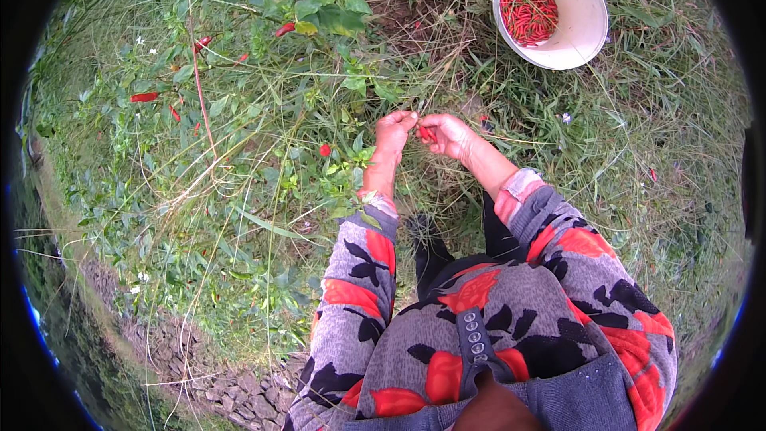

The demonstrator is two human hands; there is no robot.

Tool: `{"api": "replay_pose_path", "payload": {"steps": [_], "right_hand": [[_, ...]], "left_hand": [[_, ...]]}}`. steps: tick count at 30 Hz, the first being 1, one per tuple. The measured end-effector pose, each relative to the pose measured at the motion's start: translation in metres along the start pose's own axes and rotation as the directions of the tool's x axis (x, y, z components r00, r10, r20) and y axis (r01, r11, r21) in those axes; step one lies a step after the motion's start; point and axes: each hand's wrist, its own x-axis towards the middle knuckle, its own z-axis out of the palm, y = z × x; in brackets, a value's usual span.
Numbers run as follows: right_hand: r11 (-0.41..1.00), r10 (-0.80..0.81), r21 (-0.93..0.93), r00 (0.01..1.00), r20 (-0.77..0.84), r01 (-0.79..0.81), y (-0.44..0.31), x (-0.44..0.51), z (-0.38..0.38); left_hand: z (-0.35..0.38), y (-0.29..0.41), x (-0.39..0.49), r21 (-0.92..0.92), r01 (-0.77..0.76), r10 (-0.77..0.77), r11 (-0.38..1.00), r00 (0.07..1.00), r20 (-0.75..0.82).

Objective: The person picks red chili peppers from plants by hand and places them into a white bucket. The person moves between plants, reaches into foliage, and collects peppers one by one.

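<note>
My right hand (450,135) curls around red chili peppers (426,134), which show between its fingers. Just left of it, my left hand (394,130) has its thumb and fingertips pinched together, almost touching the right fingertips. Whether a thin stem is caught in that pinch is too small to tell. Both hands are low over grass and leafy chili plants (335,9). A single red chili (325,150) shows among leaves left of my left wrist. Beyond my right hand, a white plastic bucket (589,18) holds a heap of red chilies (528,15).
More red chilies (143,97) hang on the plants to the left. Long dry grass stalks (203,102) cross over them. Dark stones (245,395) lie at the lower left. My dark-clad legs (432,251) stand in the grass below my hands.
</note>
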Motion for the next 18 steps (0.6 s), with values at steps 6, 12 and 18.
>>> {"api": "replay_pose_path", "payload": {"steps": [6,12,18], "right_hand": [[0.990,0.065,-0.118,0.995,-0.079,-0.074,-0.010,-0.002,-0.002],[0.977,0.149,-0.147,0.988,-0.038,-0.153,-0.018,0.006,-0.018],[0.634,-0.127,-0.767,0.991,0.028,0.103,-0.023,0.004,-0.015]], "left_hand": [[0.001,-0.006,0.005,0.218,-0.173,0.178,0.961,0.984,-0.004],[-0.002,-0.002,0.006,0.484,-0.091,0.094,0.870,0.995,0.017],[-0.008,-0.003,0.004,0.368,-0.039,-0.014,0.929,0.990,0.142]]}}
